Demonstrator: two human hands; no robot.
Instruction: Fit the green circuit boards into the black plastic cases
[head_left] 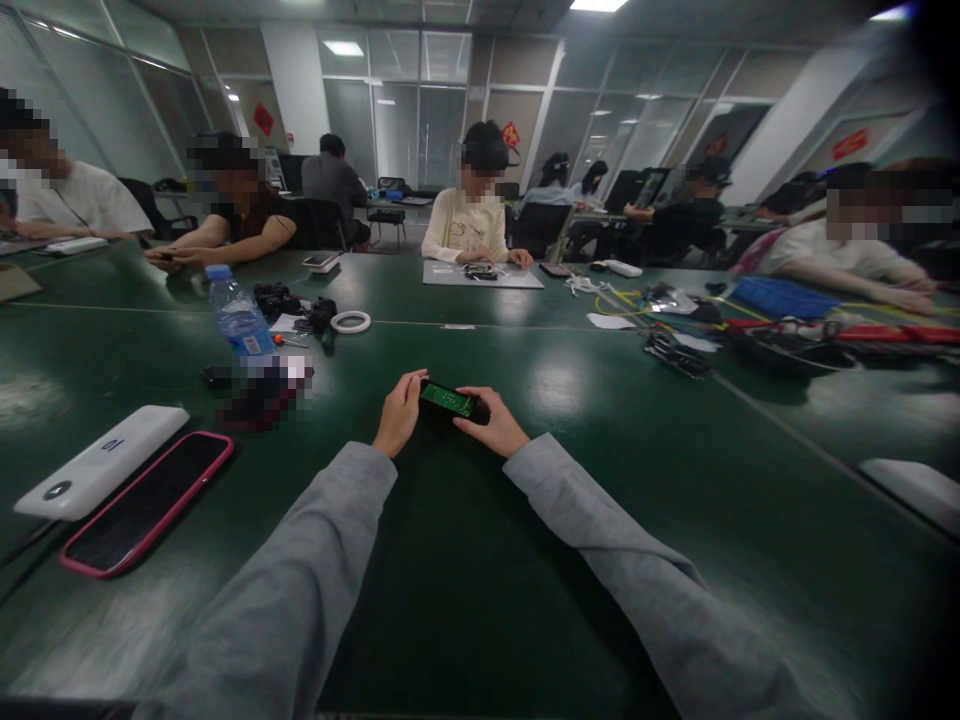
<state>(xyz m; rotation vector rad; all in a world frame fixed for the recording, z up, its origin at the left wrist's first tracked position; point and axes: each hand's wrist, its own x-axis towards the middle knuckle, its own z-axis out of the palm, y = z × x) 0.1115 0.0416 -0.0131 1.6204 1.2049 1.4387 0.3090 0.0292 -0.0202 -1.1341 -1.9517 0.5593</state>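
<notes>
A small flat black device (448, 398) is held between both hands over the green table. Its upward face is green with small pale marks, like a circuit board or a lit screen; I cannot tell which. My left hand (400, 412) grips its left end, thumb and fingers closed on the edge. The right end is in my right hand (495, 420), with the thumb along the near side and fingers curled round the far side. The device is tilted slightly, its left end farther from me. My fingers hide both ends.
At left lie a pink-cased phone (150, 505), a white power bank (105, 460) and a water bottle (240, 315). A tape roll (350, 322) lies beyond. Cables and a blue tray (784, 298) are at right. Across the table, a person (472, 215) works over a mat.
</notes>
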